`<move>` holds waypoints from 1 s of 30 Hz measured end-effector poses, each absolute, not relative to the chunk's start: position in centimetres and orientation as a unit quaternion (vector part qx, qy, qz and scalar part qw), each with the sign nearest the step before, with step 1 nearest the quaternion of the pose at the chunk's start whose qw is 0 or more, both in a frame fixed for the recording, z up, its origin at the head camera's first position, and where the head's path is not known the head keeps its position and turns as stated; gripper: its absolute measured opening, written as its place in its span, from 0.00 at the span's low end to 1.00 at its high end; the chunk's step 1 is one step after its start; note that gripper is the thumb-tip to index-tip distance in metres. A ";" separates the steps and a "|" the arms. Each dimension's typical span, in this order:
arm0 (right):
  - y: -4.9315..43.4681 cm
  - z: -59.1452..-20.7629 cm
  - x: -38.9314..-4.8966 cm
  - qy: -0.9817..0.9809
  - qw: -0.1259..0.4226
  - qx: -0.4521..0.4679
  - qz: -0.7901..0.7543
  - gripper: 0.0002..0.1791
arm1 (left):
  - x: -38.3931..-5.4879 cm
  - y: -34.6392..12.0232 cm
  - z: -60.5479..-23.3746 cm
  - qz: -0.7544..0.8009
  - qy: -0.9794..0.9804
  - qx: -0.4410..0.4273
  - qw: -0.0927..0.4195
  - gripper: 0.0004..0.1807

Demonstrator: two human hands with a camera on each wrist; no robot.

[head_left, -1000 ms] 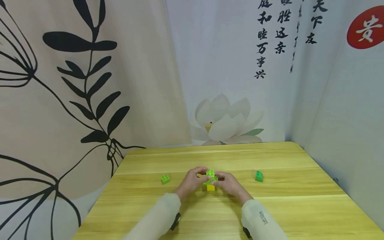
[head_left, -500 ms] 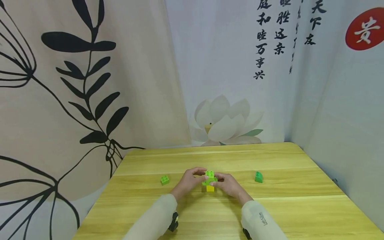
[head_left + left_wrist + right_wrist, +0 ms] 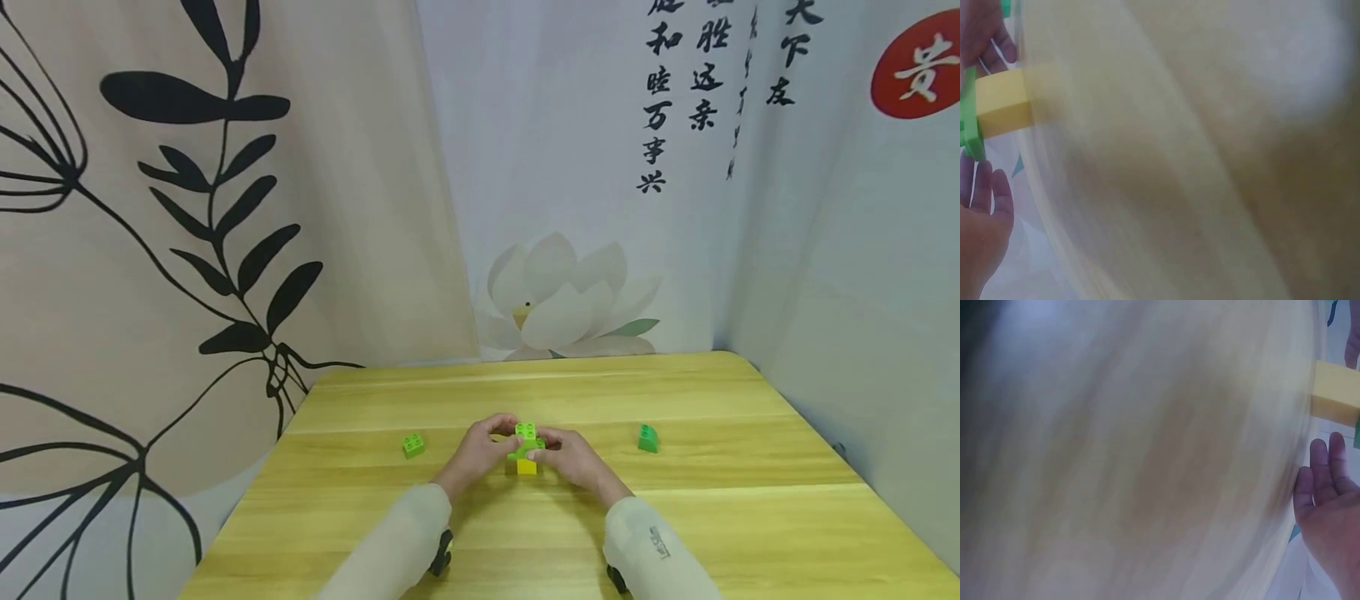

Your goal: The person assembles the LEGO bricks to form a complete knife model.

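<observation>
A small stack stands mid-table: a yellow block (image 3: 527, 467) at the bottom, a wider green toy brick (image 3: 522, 452) over it, and a lime-green brick (image 3: 526, 430) on top. From the left, my left hand (image 3: 482, 450) pinches the green part of the stack between thumb and fingers. My right hand (image 3: 576, 458) pinches it from the opposite side. Both wrist views show the outer fingers extended beside the stack, below the green layer. The yellow block (image 3: 1002, 103) meets the tabletop in the left wrist view. Fingers hide part of the green layer.
One loose lime-green brick (image 3: 413, 445) lies left of the hands. To the right lies a darker green brick (image 3: 648, 438) with a sloped side. The wooden table (image 3: 750, 533) ends at a printed curtain (image 3: 390, 208) behind and at the sides.
Both hands keep their places at the stack, and the loose bricks stay put. The head view has shifted slightly.
</observation>
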State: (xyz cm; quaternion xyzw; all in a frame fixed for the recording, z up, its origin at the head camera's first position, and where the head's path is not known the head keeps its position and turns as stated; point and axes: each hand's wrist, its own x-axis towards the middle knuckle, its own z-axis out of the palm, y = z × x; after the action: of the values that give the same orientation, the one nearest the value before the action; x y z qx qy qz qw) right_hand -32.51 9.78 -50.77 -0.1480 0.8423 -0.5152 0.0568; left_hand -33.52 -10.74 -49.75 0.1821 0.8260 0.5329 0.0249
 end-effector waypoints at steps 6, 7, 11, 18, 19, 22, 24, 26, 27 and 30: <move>9.6 -50.6 -32.5 0.842 0.053 -0.142 -0.518 0.25 | -33.4 -10.7 -49.9 0.546 0.819 0.177 0.024 0.14; 9.6 -50.6 -32.6 0.843 0.053 -0.140 -0.517 0.25 | -33.4 -10.7 -49.9 0.548 0.818 0.176 0.026 0.15; 9.6 -50.6 -32.5 0.844 0.054 -0.137 -0.515 0.25 | -33.5 -10.7 -50.0 0.552 0.815 0.172 0.029 0.16; 9.7 -50.7 -32.7 0.846 0.053 -0.136 -0.513 0.26 | -33.4 -10.6 -50.2 0.555 0.813 0.173 0.026 0.14; 9.7 -50.7 -32.8 0.846 0.054 -0.136 -0.513 0.26 | -33.5 -10.6 -50.1 0.555 0.813 0.172 0.026 0.14; 9.8 -50.5 -32.8 0.847 0.055 -0.136 -0.510 0.27 | -33.5 -10.6 -50.0 0.551 0.817 0.168 0.029 0.14; 9.9 -50.4 -32.8 0.849 0.056 -0.139 -0.507 0.27 | -33.6 -10.5 -49.9 0.547 0.820 0.170 0.028 0.14; 10.0 -50.4 -32.7 0.849 0.059 -0.141 -0.506 0.28 | -33.5 -10.5 -49.9 0.546 0.820 0.171 0.026 0.13; 10.0 -50.4 -32.7 0.849 0.058 -0.145 -0.506 0.28 | -33.5 -10.6 -50.0 0.546 0.819 0.172 0.025 0.13; 9.9 -50.3 -32.6 0.844 0.065 -0.147 -0.511 0.27 | -33.4 -10.7 -50.1 0.551 0.817 0.169 0.024 0.13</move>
State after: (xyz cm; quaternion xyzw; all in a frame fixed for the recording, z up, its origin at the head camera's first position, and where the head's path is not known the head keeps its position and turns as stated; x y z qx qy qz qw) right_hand -32.63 9.92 -50.34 -0.1474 0.8441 -0.5114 0.0655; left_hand -33.41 -10.67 -50.12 0.1695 0.8167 0.5511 0.0243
